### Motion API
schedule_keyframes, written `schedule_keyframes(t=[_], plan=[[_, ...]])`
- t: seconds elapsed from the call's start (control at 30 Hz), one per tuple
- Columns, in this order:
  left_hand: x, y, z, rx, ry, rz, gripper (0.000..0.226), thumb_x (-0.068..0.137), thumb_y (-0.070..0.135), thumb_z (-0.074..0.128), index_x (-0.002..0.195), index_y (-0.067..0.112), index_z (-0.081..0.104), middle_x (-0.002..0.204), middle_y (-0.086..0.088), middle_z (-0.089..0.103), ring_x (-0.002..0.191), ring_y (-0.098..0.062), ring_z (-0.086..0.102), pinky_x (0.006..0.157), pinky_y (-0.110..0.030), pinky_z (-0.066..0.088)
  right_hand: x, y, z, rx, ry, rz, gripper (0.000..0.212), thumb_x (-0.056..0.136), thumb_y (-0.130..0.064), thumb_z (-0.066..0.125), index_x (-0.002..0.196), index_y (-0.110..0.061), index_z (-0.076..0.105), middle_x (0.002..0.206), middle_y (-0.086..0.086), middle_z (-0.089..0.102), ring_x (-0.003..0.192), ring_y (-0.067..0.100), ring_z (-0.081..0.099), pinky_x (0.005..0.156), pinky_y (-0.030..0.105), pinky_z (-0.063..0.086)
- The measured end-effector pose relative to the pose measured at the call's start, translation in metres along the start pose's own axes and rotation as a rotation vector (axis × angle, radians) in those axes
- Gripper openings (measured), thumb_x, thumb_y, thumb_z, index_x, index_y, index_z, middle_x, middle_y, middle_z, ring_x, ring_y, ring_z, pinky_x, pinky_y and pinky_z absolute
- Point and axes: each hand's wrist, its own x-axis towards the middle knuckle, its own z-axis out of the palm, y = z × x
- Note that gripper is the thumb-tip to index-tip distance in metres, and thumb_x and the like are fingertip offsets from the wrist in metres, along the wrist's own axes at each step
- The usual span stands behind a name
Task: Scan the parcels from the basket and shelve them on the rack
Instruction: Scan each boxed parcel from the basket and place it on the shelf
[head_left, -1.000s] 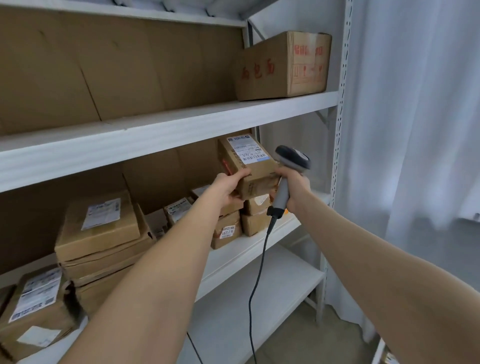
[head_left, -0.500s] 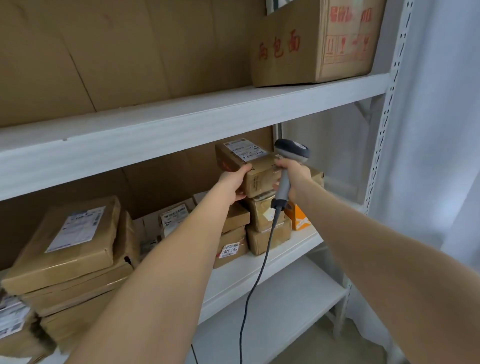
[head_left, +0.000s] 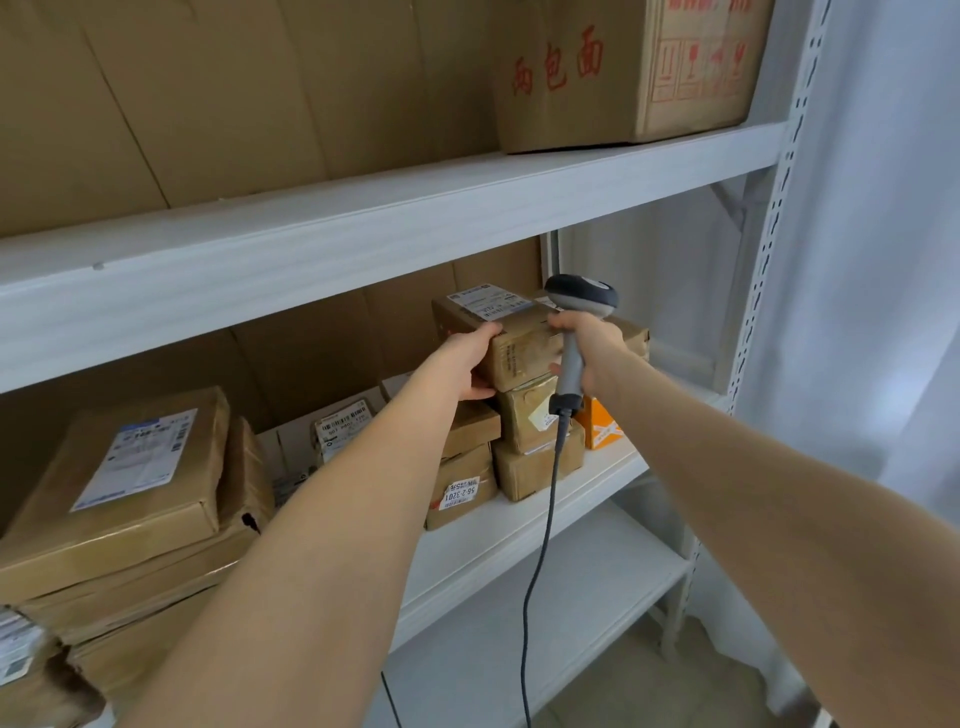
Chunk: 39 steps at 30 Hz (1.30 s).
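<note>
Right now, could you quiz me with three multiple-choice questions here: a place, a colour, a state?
1. Where is the parcel the left hand holds? A) atop a stack on the rack B) on the floor C) in a basket
2. What colour is the small box right of that stack? A) blue B) orange C) green
3. What is the right hand doing? A) hanging empty B) gripping the scanner C) pulling a curtain
Answers: 1 A, it sits on that stack; 2 B, its side is orange; 3 B, it is curled round the handle.
</note>
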Motion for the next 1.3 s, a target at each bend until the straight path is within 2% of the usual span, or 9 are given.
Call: schedule_keyframes(t=[0.3, 0.43, 0.53, 0.7, 0.8, 0.97, 1.07, 1.17, 1.3], plan=[[-0.004, 0.006, -0.001, 0.107, 0.008, -0.013, 0.066, 0.089, 0.04, 0.061, 0.143, 0.019, 0.031, 0.145, -0.014, 0.037, 0.132, -0.038, 0.037, 0.103, -0.056, 0.039, -0.002, 0.002, -0.004, 0.034, 0.025, -0.009, 0.04, 0.083, -0.019, 0.073, 0.112, -0.015, 0.046, 0.098, 0.008, 0.052, 0.097, 0.026, 0.055, 0.075, 0.036, 0.055], [-0.006, 0.007, -0.001, 0.091, 0.032, 0.036, 0.063, 0.09, 0.038, 0.061, 0.143, 0.016, 0.034, 0.138, -0.012, 0.045, 0.124, -0.033, 0.046, 0.102, -0.049, 0.04, -0.006, 0.002, -0.007, 0.062, 0.065, -0.008, 0.034, 0.084, -0.019, 0.072, 0.104, -0.016, 0.045, 0.094, 0.007, 0.05, 0.092, 0.025, 0.053, 0.077, 0.037, 0.055], [-0.006, 0.008, 0.002, 0.119, 0.125, 0.191, 0.053, 0.091, 0.034, 0.059, 0.137, 0.014, 0.041, 0.123, -0.006, 0.056, 0.095, -0.021, 0.055, 0.082, -0.033, 0.044, -0.011, 0.001, -0.011, 0.059, 0.077, -0.022, 0.032, 0.085, -0.02, 0.071, 0.105, -0.014, 0.047, 0.096, 0.009, 0.053, 0.087, 0.023, 0.055, 0.074, 0.036, 0.055], [-0.013, 0.017, 0.006, 0.537, 0.306, 0.509, 0.058, 0.093, 0.033, 0.052, 0.144, 0.019, 0.029, 0.141, -0.009, 0.043, 0.122, -0.028, 0.049, 0.089, -0.035, 0.049, -0.029, 0.002, -0.019, 0.093, 0.075, -0.047, 0.037, 0.084, -0.019, 0.071, 0.114, -0.014, 0.051, 0.106, 0.009, 0.058, 0.095, 0.024, 0.059, 0.074, 0.036, 0.057], [-0.022, 0.021, 0.016, 0.601, 0.337, 0.686, 0.048, 0.094, 0.028, 0.052, 0.139, 0.02, 0.039, 0.139, -0.008, 0.043, 0.121, -0.025, 0.05, 0.078, -0.026, 0.044, -0.044, 0.005, -0.026, 0.126, 0.161, -0.037, 0.041, 0.083, -0.019, 0.073, 0.115, -0.015, 0.048, 0.101, 0.009, 0.055, 0.098, 0.027, 0.056, 0.06, 0.034, 0.054], [-0.039, 0.011, 0.048, 0.64, 0.217, 0.804, 0.04, 0.094, 0.019, 0.055, 0.133, 0.016, 0.05, 0.136, -0.009, 0.048, 0.117, -0.025, 0.053, 0.085, -0.029, 0.045, -0.065, 0.016, -0.053, 0.177, 0.226, -0.048, 0.04, 0.084, -0.016, 0.071, 0.119, -0.011, 0.053, 0.094, 0.009, 0.058, 0.085, 0.023, 0.058, 0.085, 0.041, 0.056], [-0.048, -0.002, 0.072, 0.696, 0.128, 0.787, 0.039, 0.092, 0.022, 0.057, 0.13, 0.016, 0.053, 0.134, -0.01, 0.047, 0.113, -0.025, 0.054, 0.081, -0.026, 0.043, -0.082, 0.024, -0.074, 0.279, 0.242, -0.078, 0.04, 0.084, -0.012, 0.069, 0.122, -0.009, 0.055, 0.096, 0.008, 0.058, 0.081, 0.02, 0.059, 0.068, 0.034, 0.055], [-0.057, -0.018, 0.102, 0.747, 0.025, 0.772, 0.04, 0.09, 0.026, 0.058, 0.129, 0.015, 0.055, 0.132, -0.011, 0.052, 0.116, -0.026, 0.053, 0.088, -0.029, 0.044, -0.1, 0.032, -0.101, 0.354, 0.285, -0.087, 0.033, 0.086, -0.01, 0.066, 0.118, -0.006, 0.06, 0.09, 0.007, 0.057, 0.075, 0.018, 0.055, 0.066, 0.031, 0.052], [-0.074, -0.045, 0.149, 0.814, -0.125, 0.733, 0.04, 0.088, 0.021, 0.057, 0.128, 0.014, 0.055, 0.135, -0.015, 0.049, 0.122, -0.029, 0.05, 0.103, -0.036, 0.042, -0.129, 0.046, -0.145, 0.513, 0.368, -0.077, 0.004, 0.089, -0.007, 0.061, 0.085, -0.008, 0.062, 0.072, 0.007, 0.058, 0.059, 0.015, 0.054, 0.058, 0.026, 0.049]])
